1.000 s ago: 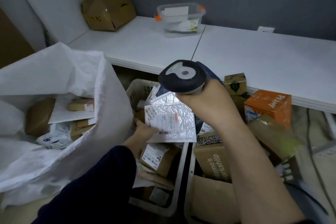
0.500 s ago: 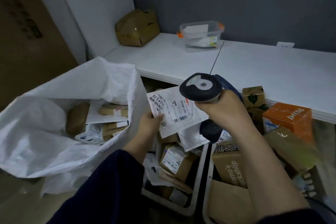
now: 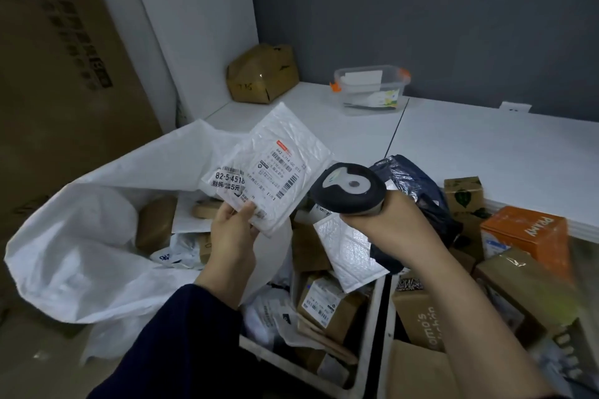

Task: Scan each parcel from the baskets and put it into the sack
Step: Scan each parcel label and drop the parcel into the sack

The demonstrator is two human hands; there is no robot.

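My left hand (image 3: 231, 230) had its thumb and fingers curled in a pinch on the lower corner of a white padded bubble mailer (image 3: 285, 139), which stood raised with its printed label facing me, at about eleven o'clock from my knuckles. A thinner white labelled packet (image 3: 227, 183) overlapped it at its eight o'clock; whether my fingers held that one too, I could not tell.

My right hand (image 3: 398, 227) was wrapped tightly round the handle of a black-and-grey handheld barcode scanner (image 3: 348, 188), whose head sat just beside the mailer, at its four o'clock.

The mailer hung above the near edge of the open white woven plastic sack (image 3: 81, 253), which spread out at nine o'clock and held brown and white parcels. At six o'clock from the scanner a white plastic basket (image 3: 369, 343) held cardboard parcels and another bubble mailer. A dark blue shiny bag (image 3: 415, 185) lay at the scanner's three o'clock, and an orange cardboard box (image 3: 531, 233) beyond it.

At twelve o'clock the white table (image 3: 486, 155) carried a crumpled brown cardboard box (image 3: 262, 74) and a clear plastic lidded tub (image 3: 372, 91).
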